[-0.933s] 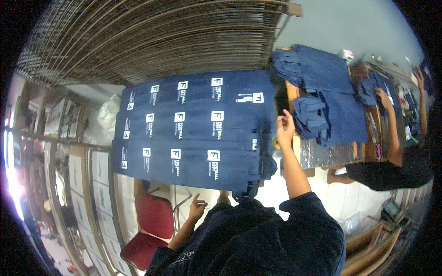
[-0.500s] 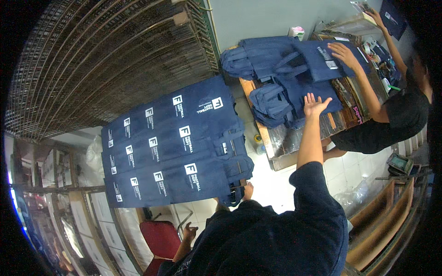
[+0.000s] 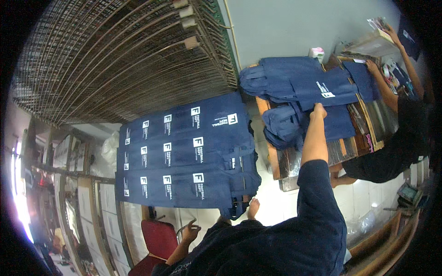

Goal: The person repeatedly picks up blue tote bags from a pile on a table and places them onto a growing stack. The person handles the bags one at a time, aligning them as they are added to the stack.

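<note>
Stretched out to the right, my right hand (image 3: pixel 318 110) is closed on the near edge of a navy fabric bag (image 3: pixel 340 94) with a white print. That bag lies over other navy bags on the worktable. Below it sits a bunched pile of navy bags (image 3: pixel 282 125), straps showing. My left hand (image 3: pixel 190 231) hangs low by the red chair, fingers apart and holding nothing. In front of me, overlapping rows of navy printed bags (image 3: pixel 179 158) form a broad spread, with straps loose along its right side.
A wire drying rack (image 3: pixel 124 60) rises at the far left. The red chair (image 3: pixel 159 239) stands near my left hand. A co-worker's arm (image 3: pixel 384 87) reaches over the far right of the worktable (image 3: pixel 275 161). Wooden shelving (image 3: pixel 386 248) stands at the lower right.
My right hand has gone from open and palm-up to closed on the printed bag's edge. The bag has come down flat on the pile, and the co-worker's nearer hand has drawn away from its print.
</note>
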A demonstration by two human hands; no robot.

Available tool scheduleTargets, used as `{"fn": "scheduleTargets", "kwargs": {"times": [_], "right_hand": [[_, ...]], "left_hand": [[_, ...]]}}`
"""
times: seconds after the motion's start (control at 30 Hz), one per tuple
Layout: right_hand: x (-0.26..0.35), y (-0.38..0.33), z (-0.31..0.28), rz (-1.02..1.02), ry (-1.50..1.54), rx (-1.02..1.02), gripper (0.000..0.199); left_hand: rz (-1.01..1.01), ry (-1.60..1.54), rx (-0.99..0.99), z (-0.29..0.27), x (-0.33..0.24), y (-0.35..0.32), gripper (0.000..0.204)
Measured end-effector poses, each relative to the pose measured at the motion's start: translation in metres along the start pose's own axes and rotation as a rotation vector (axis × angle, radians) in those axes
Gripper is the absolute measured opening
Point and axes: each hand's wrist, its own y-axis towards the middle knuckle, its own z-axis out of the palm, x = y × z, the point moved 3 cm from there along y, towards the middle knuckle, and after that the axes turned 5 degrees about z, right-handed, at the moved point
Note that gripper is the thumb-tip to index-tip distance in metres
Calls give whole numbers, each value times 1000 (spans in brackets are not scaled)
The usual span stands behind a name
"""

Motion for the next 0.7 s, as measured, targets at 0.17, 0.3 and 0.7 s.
{"fn": "scheduleTargets", "kwargs": {"times": [0.17, 0.3, 0.7], "right_hand": [[52, -67, -5, -685, -73, 120, 54], [94, -204, -44, -635, 125, 643, 55], [-16, -417, -85, 96, -638, 1489, 53]], "left_hand": [[143, -323, -160, -6, -102, 31, 54], [91, -706, 81, 15, -189, 62, 58], [-12, -1723, 1153, 19, -297, 35, 90]]}}
